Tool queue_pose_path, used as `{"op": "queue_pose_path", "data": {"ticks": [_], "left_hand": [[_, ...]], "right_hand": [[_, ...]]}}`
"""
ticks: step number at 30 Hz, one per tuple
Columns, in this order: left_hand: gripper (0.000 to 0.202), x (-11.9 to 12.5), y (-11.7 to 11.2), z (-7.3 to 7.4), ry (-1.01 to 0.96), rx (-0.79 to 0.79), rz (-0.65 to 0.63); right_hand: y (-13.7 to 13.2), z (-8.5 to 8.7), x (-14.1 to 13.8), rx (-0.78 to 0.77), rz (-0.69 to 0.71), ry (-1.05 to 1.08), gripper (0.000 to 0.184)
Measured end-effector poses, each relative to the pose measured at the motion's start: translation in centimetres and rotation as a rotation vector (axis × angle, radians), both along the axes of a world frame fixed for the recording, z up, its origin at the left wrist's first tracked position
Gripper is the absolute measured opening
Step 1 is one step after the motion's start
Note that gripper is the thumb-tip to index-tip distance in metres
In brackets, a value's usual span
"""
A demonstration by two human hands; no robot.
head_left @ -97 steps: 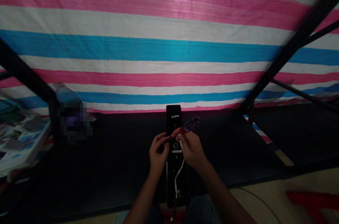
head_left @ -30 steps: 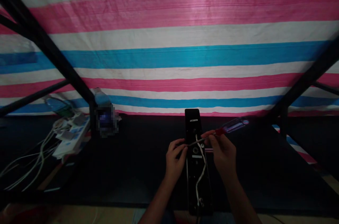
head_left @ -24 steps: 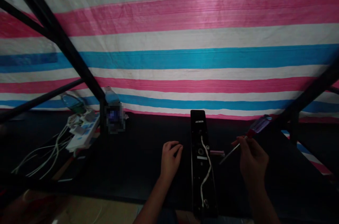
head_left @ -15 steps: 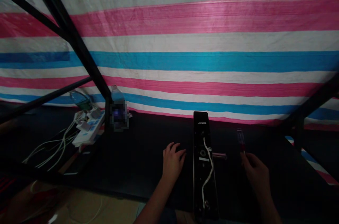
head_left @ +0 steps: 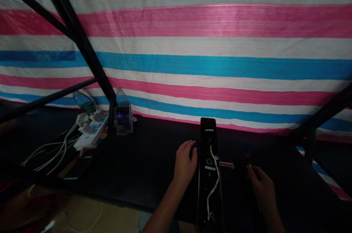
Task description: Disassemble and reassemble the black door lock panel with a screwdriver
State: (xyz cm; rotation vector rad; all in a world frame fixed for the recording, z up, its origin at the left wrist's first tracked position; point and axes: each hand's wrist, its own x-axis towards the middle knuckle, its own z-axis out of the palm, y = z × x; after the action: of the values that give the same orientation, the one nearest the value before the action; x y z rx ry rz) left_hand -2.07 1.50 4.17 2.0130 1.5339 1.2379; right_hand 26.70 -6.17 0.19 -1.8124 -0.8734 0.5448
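Black door-lock panel lying on the dark table, white wire along its face | my left hand empty, loosely curled just beside its edge | my right hand gripping a red-handled screwdriver to its right

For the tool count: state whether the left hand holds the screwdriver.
No, the left hand rests empty at the edge of the black door-lock plate; the screwdriver is in the right hand.

Woven plastic tarpaulin: striped, lightly glossy, finely creased. Door lock panel: smooth black casing with a faint sheen. Tabletop: matt black. Water bottle: clear, shiny plastic. Power strip: smooth white plastic. Frame bars: matt black.
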Motion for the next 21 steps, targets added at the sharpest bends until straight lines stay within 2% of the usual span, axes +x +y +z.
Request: {"op": "queue_pose_path", "data": {"ticks": [3,6,9,12,14,17,21], "left_hand": [[0.044,3.0,-2.4,1.5,0.09,0.028,-0.236],[0.051,4.4,-4.8,1.5,0.25,0.075,-0.356],[0.051,4.6,-5.6,0.9,0.314,0.106,-0.361],[0.053,4.4,-5.5,0.5,0.35,0.115,-0.356],[0.055,4.4,-5.4,0.6,0.37,0.119,-0.356],[0.052,4.4,-5.6,0.9,0.386,0.11,-0.347],[0.046,4.2,-5.8,1.2,0.401,0.091,-0.329]], "right_hand": [[0.5,1.8,-0.2,0.167,-0.11,0.228,0.05],[1.9,6.4,-0.3,0.358,-0.089,0.323,0.045],[4.5,11.7,-0.8,0.512,-0.001,0.119,0.039],[7.9,14.8,-2.2,0.618,0.102,-0.039,0.039],[10.3,15.3,-3.5,0.645,0.196,-0.061,0.041],[13.4,14.9,-5.3,0.651,0.314,-0.12,0.039],[16.1,14.3,-6.3,0.641,0.373,-0.216,0.038]]}}
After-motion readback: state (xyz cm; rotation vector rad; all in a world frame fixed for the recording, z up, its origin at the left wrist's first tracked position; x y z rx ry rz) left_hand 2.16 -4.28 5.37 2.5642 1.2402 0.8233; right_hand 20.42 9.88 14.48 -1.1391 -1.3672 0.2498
